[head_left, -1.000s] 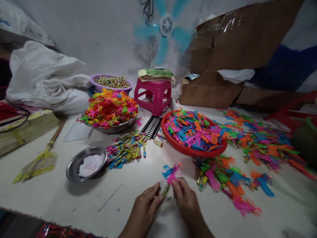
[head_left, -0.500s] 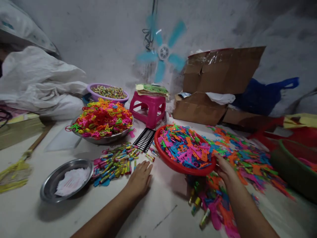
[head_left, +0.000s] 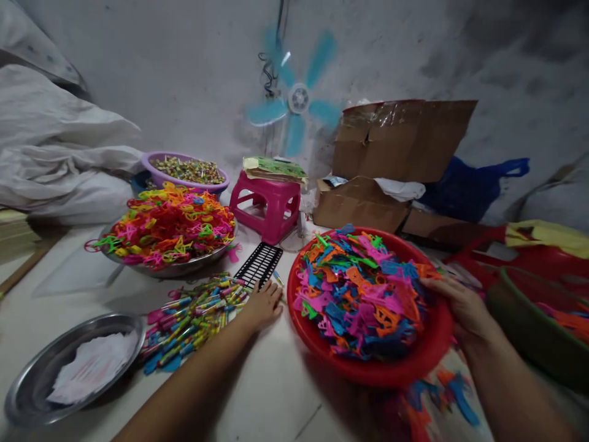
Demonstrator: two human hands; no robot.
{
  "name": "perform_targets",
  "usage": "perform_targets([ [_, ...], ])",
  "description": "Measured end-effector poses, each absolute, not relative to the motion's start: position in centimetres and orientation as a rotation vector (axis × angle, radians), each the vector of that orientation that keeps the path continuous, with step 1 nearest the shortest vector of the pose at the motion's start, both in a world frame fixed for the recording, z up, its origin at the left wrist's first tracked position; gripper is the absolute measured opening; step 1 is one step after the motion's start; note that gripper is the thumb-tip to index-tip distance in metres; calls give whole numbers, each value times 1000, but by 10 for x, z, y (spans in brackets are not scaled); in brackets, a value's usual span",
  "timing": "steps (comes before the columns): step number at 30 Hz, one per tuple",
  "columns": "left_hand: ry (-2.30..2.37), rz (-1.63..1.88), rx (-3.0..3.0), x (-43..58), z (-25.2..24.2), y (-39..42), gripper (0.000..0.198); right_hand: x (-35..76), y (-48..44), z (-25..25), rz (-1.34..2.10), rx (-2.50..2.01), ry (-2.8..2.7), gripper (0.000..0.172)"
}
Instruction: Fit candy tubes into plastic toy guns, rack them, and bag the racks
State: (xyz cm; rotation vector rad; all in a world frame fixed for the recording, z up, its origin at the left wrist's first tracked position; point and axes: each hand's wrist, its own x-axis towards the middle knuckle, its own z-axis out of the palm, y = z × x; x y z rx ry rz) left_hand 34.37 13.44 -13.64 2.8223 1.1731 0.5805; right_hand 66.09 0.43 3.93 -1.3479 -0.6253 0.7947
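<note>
My right hand (head_left: 462, 307) grips the right rim of a red plastic basin (head_left: 416, 365) heaped with small colourful plastic pieces (head_left: 359, 288); the basin is lifted and tilted toward me. My left hand (head_left: 262, 304) rests flat on the white floor, fingers apart, beside a pile of small colourful tubes (head_left: 196, 316) and a black plastic grid (head_left: 259, 264). More coloured pieces (head_left: 432, 402) lie on the floor under and in front of the basin.
A steel bowl (head_left: 172, 267) piled with neon plastic shapes and a purple bowl (head_left: 184, 178) stand at the left. A steel dish (head_left: 41, 374) holds white paper. A pink stool (head_left: 264, 205), a fan (head_left: 297, 98), cardboard boxes (head_left: 368, 205) and a green-rimmed basket (head_left: 529, 313) stand behind and right.
My hands let go of a small toy and spread apart. The right hand reached the red basin, took its rim and lifted it closer. The left hand settled by the tubes.
</note>
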Motion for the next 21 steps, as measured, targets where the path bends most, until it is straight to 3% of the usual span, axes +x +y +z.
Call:
perform_targets([
  [6, 1283, 720, 2787, 307, -137, 97, 28, 606, -9, 76, 747, -1396, -707, 20],
  [12, 1509, 957, 2634, 292, -132, 49, 50, 557, 3, 85, 697, -1281, -866, 25],
  [17, 1376, 1130, 2555, 295, -136, 0, 68, 554, 13, 90, 620, -1289, -889, 27],
  [21, 1262, 1074, 2724, 296, -149, -7, 62, 575, 15, 83, 560, -1371, -859, 23],
])
